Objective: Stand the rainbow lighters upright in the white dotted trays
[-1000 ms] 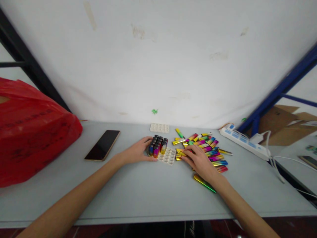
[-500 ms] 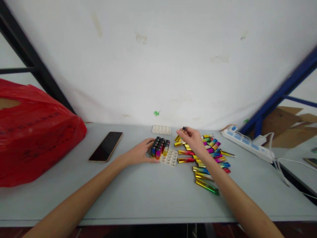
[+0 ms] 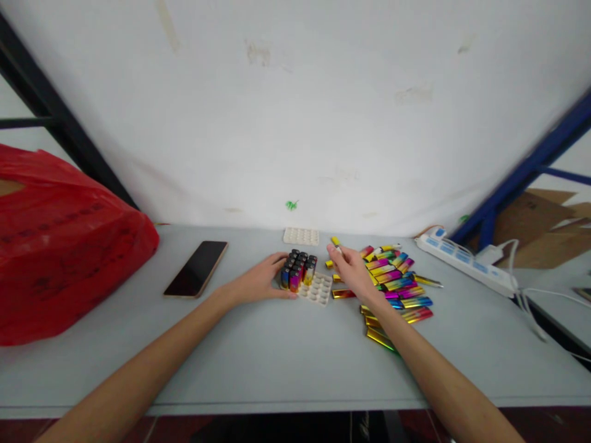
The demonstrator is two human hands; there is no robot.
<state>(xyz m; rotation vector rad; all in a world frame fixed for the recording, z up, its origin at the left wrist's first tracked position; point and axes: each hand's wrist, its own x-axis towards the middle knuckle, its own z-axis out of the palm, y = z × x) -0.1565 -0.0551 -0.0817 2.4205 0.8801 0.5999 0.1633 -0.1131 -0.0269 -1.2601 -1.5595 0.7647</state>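
Several lighters (image 3: 294, 280) with black ends and shiny coloured bodies stand upright, packed together on the left part of a white dimpled tray (image 3: 318, 289). Curved round their left side is my left hand (image 3: 263, 280), thumb at the front and fingers behind. My right hand (image 3: 348, 267) pinches a yellow lighter (image 3: 335, 240) above the table, right of the tray; its yellow end points up and the rest is hidden by my fingers. Under and beyond that hand lies a loose spread of shiny multicoloured lighters (image 3: 392, 284).
A second white dimpled tray (image 3: 301, 236) lies by the wall. On the left are a phone (image 3: 196, 271) and a red plastic bag (image 3: 69, 246). A white power strip (image 3: 466, 261) with cables runs along the right, near a blue metal post (image 3: 535, 166) and cardboard (image 3: 540, 224).
In my right hand the lighter has turned: a black end showed at the top before, a yellow end now. That hand has shifted slightly down and left. My left hand stays at the upright lighters.
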